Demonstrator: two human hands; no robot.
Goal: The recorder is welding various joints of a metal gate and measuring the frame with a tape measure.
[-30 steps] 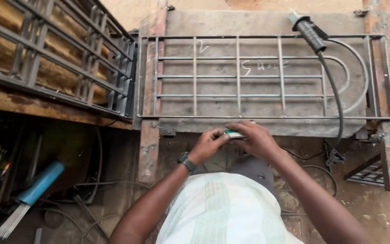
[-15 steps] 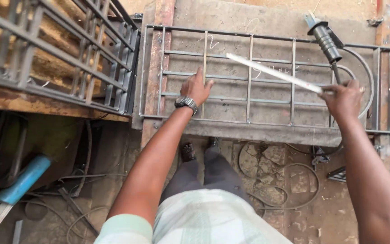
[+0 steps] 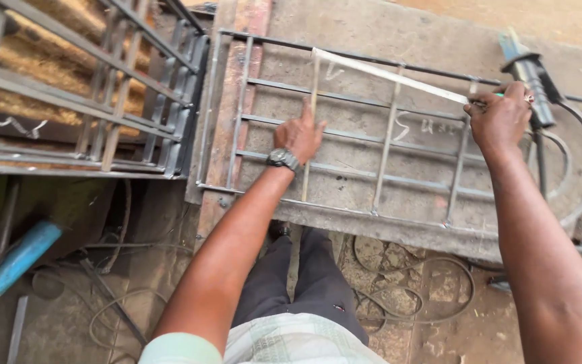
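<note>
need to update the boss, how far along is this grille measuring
Done: the metal grille lies flat on the concrete slab, its bars already in the frame. In hand: the tape measure blade is stretched across it, the right hand gripping one end, the left hand resting on an upright bar. Left: the welding tool lies untouched beside the right hand.
</note>
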